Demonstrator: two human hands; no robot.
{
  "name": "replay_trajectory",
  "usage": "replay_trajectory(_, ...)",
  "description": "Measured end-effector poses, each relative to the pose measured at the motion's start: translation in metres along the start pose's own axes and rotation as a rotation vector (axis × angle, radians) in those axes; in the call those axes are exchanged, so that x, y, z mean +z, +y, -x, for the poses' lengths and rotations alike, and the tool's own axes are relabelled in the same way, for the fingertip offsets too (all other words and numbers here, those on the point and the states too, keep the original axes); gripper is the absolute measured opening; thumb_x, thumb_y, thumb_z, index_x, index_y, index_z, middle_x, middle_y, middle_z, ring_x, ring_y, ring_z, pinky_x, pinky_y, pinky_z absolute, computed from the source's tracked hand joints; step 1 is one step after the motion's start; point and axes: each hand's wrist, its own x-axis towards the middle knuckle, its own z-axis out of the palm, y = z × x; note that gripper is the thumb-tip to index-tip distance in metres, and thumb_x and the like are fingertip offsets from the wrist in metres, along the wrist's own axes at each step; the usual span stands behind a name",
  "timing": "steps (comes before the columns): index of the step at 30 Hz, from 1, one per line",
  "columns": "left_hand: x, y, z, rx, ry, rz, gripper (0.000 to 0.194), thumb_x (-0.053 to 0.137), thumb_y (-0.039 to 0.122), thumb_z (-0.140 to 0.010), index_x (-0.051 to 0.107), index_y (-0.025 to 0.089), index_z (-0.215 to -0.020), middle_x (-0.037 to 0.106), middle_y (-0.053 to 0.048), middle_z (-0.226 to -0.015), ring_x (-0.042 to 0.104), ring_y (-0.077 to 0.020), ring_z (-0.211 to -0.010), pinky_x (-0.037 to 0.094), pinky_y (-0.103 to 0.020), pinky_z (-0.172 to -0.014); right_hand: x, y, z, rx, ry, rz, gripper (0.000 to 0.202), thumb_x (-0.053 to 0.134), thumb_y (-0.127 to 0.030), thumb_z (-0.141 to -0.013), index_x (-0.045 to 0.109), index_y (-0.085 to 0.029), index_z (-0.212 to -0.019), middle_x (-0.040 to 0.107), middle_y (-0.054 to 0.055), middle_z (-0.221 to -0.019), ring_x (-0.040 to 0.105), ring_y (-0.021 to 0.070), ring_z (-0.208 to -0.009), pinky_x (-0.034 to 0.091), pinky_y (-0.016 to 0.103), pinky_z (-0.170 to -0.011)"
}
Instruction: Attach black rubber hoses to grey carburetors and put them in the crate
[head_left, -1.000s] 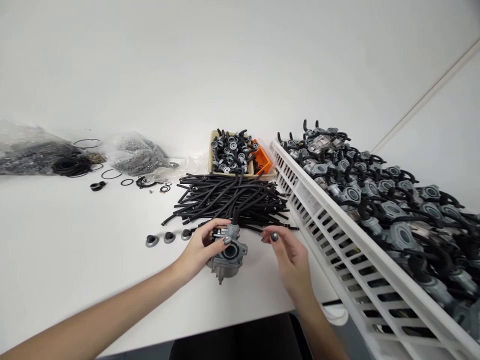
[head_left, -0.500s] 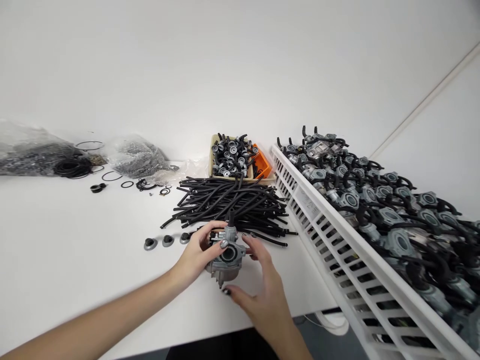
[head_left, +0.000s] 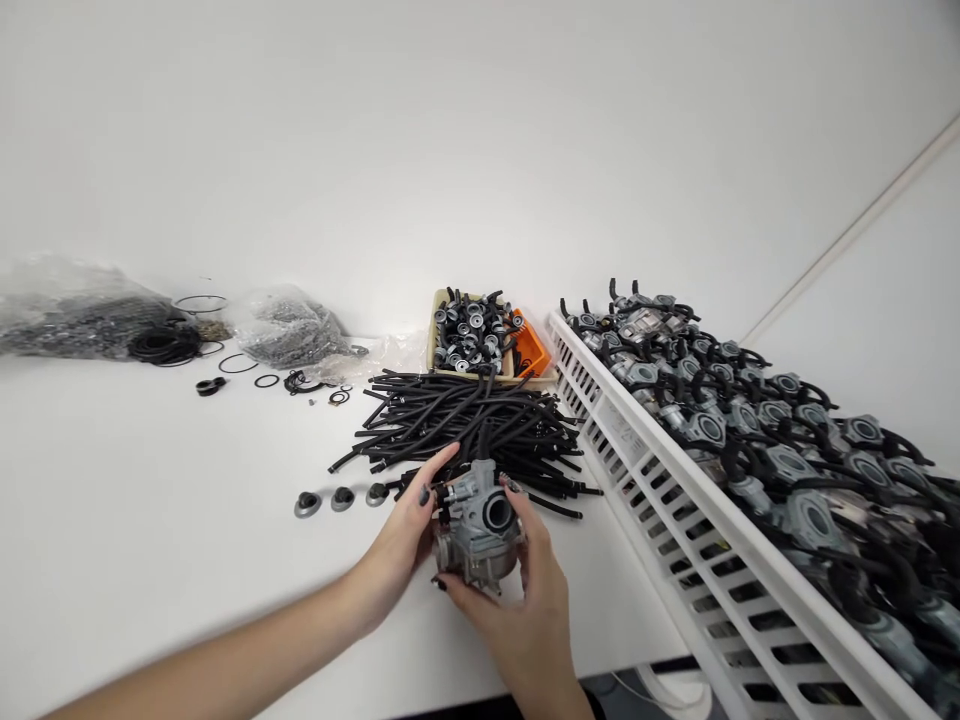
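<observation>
A grey metal carburetor (head_left: 480,545) with a round bore facing me and a short black hose on top is held above the near part of the white table. My right hand (head_left: 529,595) grips it from the right, with its thumb under the lower bowl and fingertips by the bore. My left hand (head_left: 401,530) is closed about its left side, the thumb bent beside the small black fittings. One left finger reaches up behind the body; the other left fingers are hidden.
Black hoses (head_left: 450,415) lie piled beyond the carburetor. Behind them stand a cream bin (head_left: 433,335) of capped hose pieces and an orange bin (head_left: 531,345). A white crate (head_left: 637,450) full of carburetors runs along the right. Small round caps (head_left: 343,498), rubber rings (head_left: 266,381) and plastic bags (head_left: 281,325) lie left.
The carburetor has turned and shifted slightly right. My right hand has closed onto its right side and underside, while my left thumb has moved off its front to the left side.
</observation>
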Motion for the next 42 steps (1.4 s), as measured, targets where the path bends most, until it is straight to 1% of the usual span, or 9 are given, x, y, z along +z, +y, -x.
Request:
replay_trajectory(6, 0.004, 0.002, 0.008, -0.079, -0.148, 0.224, 0.073, 0.060, 0.073, -0.077, 0.053, 0.034, -0.139, 0.061, -0.006, -0.140, 0.054, -0.0301, -0.130, 0.037, -0.044, -0.112, 0.004, -0.004, 0.003, -0.174, -0.029, -0.168, 0.085, 0.085, -0.031, -0.070, 0.037, -0.031, -0.140, 0.054, 0.016, -0.143, 0.054, 0.0358, -0.132, 0.056, 0.053, -0.098)
replay_trajectory(11, 0.007, 0.008, 0.007, -0.293, 0.027, 0.408, 0.060, 0.060, 0.069, -0.075, 0.073, 0.020, -0.108, 0.078, -0.011, -0.102, 0.070, -0.0334, -0.104, 0.052, -0.047, -0.095, 0.004, -0.015, -0.012, -0.275, -0.148, 0.095, 0.088, 0.084, -0.038, -0.071, 0.033, -0.029, -0.142, 0.055, 0.016, -0.144, 0.040, 0.0391, -0.142, 0.044, 0.064, -0.108)
replay_trajectory(16, 0.007, 0.012, 0.003, -0.312, 0.163, 0.425, 0.052, 0.060, 0.064, -0.078, 0.071, 0.021, -0.107, 0.078, -0.007, -0.082, 0.075, -0.0285, -0.077, 0.057, -0.040, -0.074, -0.027, -0.019, -0.038, -0.288, -0.325, 0.199, 0.095, 0.085, -0.061, -0.059, 0.043, -0.029, -0.137, 0.053, 0.015, -0.146, 0.044, 0.0417, -0.138, 0.044, 0.063, -0.107)
replay_trajectory(19, 0.007, 0.015, 0.004, -0.327, 0.089, 0.379, 0.058, 0.059, 0.066, -0.076, 0.069, 0.019, -0.110, 0.077, -0.009, -0.084, 0.075, -0.0314, -0.072, 0.057, -0.043, -0.070, -0.048, -0.024, -0.065, -0.286, -0.259, 0.060, 0.071, 0.071, -0.064, -0.075, 0.052, -0.027, -0.132, 0.058, 0.013, -0.140, 0.056, 0.0330, -0.129, 0.050, 0.049, -0.104)
replay_trajectory(21, 0.008, 0.016, 0.004, -0.319, 0.030, 0.350, 0.060, 0.059, 0.066, -0.076, 0.068, 0.017, -0.110, 0.077, -0.011, -0.089, 0.074, -0.0335, -0.075, 0.057, -0.046, -0.072, -0.053, -0.026, -0.087, -0.297, -0.112, 0.033, 0.041, 0.056, -0.052, -0.093, 0.059, -0.025, -0.124, 0.066, 0.012, -0.126, 0.061, 0.0277, -0.120, 0.050, 0.045, -0.101)
replay_trajectory(24, 0.009, 0.017, 0.005, -0.317, 0.016, 0.329, 0.061, 0.057, 0.066, -0.077, 0.068, 0.016, -0.110, 0.076, -0.011, -0.090, 0.074, -0.0338, -0.075, 0.057, -0.046, -0.071, -0.042, -0.023, -0.117, -0.319, 0.008, 0.142, 0.020, 0.050, -0.026, -0.098, 0.066, -0.024, -0.109, 0.072, 0.009, -0.109, 0.065, 0.0233, -0.106, 0.050, 0.043, -0.097)
replay_trajectory(32, 0.008, 0.017, 0.005, -0.351, 0.007, 0.347, 0.060, 0.055, 0.066, -0.078, 0.070, 0.016, -0.107, 0.075, -0.011, -0.087, 0.074, -0.0342, -0.073, 0.057, -0.046, -0.070, 0.012, 0.002, -0.153, -0.622, -0.360, 0.418, 0.026, 0.067, -0.010, -0.085, 0.075, -0.021, -0.107, 0.059, 0.015, -0.138, 0.046, 0.0306, -0.134, 0.042, 0.051, -0.111)
replay_trajectory(37, 0.004, 0.013, 0.005, -0.371, -0.082, 0.342, 0.056, 0.053, 0.062, -0.082, 0.069, 0.015, -0.108, 0.074, -0.010, -0.088, 0.073, -0.0333, -0.073, 0.057, -0.045, -0.069, 0.024, 0.004, -0.161, -0.637, -0.259, 0.310, 0.015, 0.065, -0.011, -0.087, 0.076, -0.022, -0.088, 0.076, 0.007, -0.104, 0.067, 0.0233, -0.102, 0.054, 0.041, -0.097)
replay_trajectory(42, -0.003, 0.005, 0.004, -0.378, -0.245, 0.351, 0.062, 0.050, 0.068, -0.080, 0.067, 0.016, -0.110, 0.073, -0.011, -0.089, 0.074, -0.0348, -0.072, 0.056, -0.044, -0.064, 0.002, -0.011, -0.166, -0.477, 0.116, 0.124, 0.028, 0.052, -0.020, -0.097, 0.064, -0.019, -0.123, 0.074, 0.009, -0.107, 0.072, 0.0198, -0.088, 0.061, 0.038, -0.084)
